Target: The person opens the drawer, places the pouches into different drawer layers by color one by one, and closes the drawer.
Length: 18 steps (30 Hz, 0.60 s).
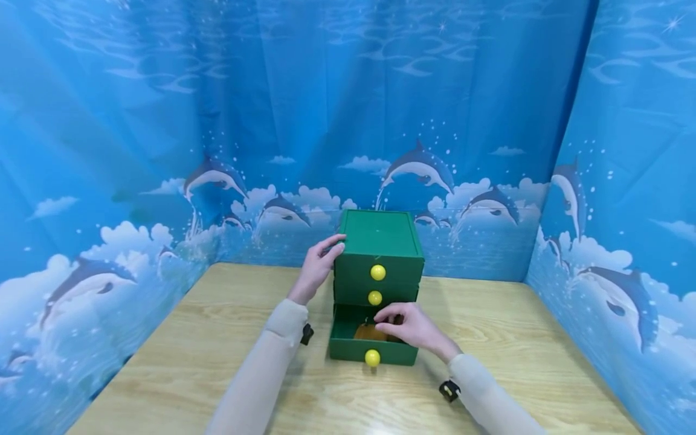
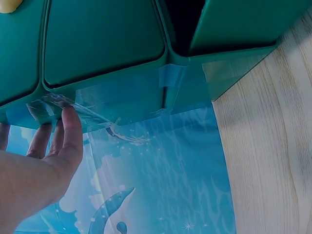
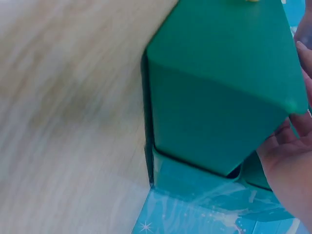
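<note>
A small green drawer cabinet (image 1: pixel 380 234) with round yellow knobs stands on the table, its bottom drawer (image 1: pixel 348 350) pulled out. Inside that drawer lies an orange-brown rounded thing (image 1: pixel 365 331) with a dark top. My right hand (image 1: pixel 411 327) reaches over the drawer's right side, thumb and bent forefinger right at the thing's top; I cannot tell whether they pinch it. The right wrist view shows this hand (image 3: pixel 292 165) partly behind the drawer's outside. Against the cabinet's upper left side, my left hand (image 1: pixel 316 266) rests its fingertips, seen on clear tape in the left wrist view.
The upper two drawers, with a yellow knob (image 1: pixel 377 272) and another yellow knob (image 1: pixel 374 298), are pushed in. Wooden tabletop (image 1: pixel 489 326) extends on both sides. A blue dolphin-print curtain (image 1: pixel 304 121) hangs close behind the cabinet and along the sides.
</note>
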Available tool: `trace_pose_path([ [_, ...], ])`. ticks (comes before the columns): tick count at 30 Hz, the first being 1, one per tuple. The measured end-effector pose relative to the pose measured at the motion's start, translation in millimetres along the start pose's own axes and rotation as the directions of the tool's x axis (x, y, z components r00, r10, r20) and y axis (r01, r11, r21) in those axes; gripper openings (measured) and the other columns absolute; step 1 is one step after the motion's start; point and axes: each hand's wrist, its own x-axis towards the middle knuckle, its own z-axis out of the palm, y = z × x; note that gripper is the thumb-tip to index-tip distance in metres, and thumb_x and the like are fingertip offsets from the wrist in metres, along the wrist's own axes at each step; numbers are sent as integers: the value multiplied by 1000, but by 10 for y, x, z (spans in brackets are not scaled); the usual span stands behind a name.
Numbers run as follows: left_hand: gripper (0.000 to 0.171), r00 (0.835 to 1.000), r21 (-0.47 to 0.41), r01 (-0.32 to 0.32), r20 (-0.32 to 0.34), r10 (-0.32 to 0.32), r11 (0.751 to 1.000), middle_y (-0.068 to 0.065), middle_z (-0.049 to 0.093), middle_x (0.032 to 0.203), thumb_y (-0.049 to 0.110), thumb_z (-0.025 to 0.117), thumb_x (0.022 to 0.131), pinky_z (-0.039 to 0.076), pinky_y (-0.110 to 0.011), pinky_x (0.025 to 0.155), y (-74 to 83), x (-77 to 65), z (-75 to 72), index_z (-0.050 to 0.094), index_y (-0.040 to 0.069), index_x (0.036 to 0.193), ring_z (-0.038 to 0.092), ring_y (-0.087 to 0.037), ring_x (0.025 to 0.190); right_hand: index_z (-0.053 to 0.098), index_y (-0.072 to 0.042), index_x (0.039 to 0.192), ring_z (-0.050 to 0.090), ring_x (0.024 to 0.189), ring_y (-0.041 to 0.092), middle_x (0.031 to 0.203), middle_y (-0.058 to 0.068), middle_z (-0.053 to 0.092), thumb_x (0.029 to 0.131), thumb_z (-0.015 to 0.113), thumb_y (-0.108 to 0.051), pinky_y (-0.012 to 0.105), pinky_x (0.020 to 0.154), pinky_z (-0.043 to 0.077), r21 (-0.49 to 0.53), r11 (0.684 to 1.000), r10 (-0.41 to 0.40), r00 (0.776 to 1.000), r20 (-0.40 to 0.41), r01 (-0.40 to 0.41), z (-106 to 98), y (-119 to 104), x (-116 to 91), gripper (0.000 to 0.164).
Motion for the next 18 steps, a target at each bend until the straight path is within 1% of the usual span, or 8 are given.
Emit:
trace_pose_path([
  [2, 46, 1000, 2, 10, 8, -10, 1000, 1, 37, 156, 42, 50, 102, 47, -47, 99, 10, -3, -6, 49, 27, 145, 46, -25, 135, 76, -13, 104, 59, 73, 6, 90, -5, 69, 91, 71, -31, 24, 64, 52, 1, 1000, -7, 1000, 6, 7, 9, -22, -14, 23],
  [5, 45, 1000, 8, 12, 18, -12, 1000, -3, 37, 156, 36, 49, 104, 48, -46, 98, 136, -59, 3, 47, 21, 146, 46, -27, 134, 76, -10, 104, 59, 73, 5, 89, -5, 70, 92, 70, -31, 24, 65, 52, 6, 1000, -8, 1000, 3, 8, 17, -38, -29, 25],
  [9, 45, 1000, 10, 15, 25, -16, 1000, -5, 38, 155, 32, 49, 104, 48, -45, 98, 293, -146, 17, 48, 17, 146, 48, -28, 133, 76, -9, 104, 59, 67, 6, 86, 5, 72, 93, 68, -31, 24, 60, 51, 14, 1000, 19, 1000, 24, -20, 13, -55, -60, 26],
  [10, 45, 1000, 8, 16, 25, -16, 1000, -5, 38, 155, 32, 49, 104, 48, -45, 98, 297, -152, 18, 48, 17, 146, 48, -28, 133, 75, -9, 104, 60, 66, 7, 85, 8, 72, 94, 67, -32, 24, 59, 51, 22, 999, 25, 999, 35, -26, 12, -58, -70, 26],
  [12, 45, 999, 7, 22, 28, -22, 1000, -4, 38, 155, 34, 50, 103, 48, -45, 99, 296, -153, 15, 48, 18, 146, 47, -27, 133, 75, -8, 105, 62, 64, 10, 83, 10, 72, 95, 66, -32, 25, 56, 51, 39, 998, 42, 997, 59, -45, 4, -73, -92, 28],
  [16, 45, 999, 5, 25, 27, -25, 1000, -3, 38, 155, 34, 49, 103, 48, -44, 97, 298, -160, 11, 48, 18, 146, 47, -28, 133, 74, -7, 107, 67, 65, 17, 76, 1, 72, 96, 64, -32, 26, 55, 51, 49, 997, 59, 993, 98, -64, -19, -122, -129, 30],
  [18, 45, 999, 3, 24, 25, -24, 1000, -3, 39, 155, 34, 50, 103, 48, -43, 95, 297, -162, 6, 49, 18, 146, 47, -27, 133, 74, -7, 108, 68, 65, 20, 72, -3, 71, 96, 63, -32, 25, 53, 49, 40, 997, 62, 992, 112, -67, -29, -155, -145, 30],
])
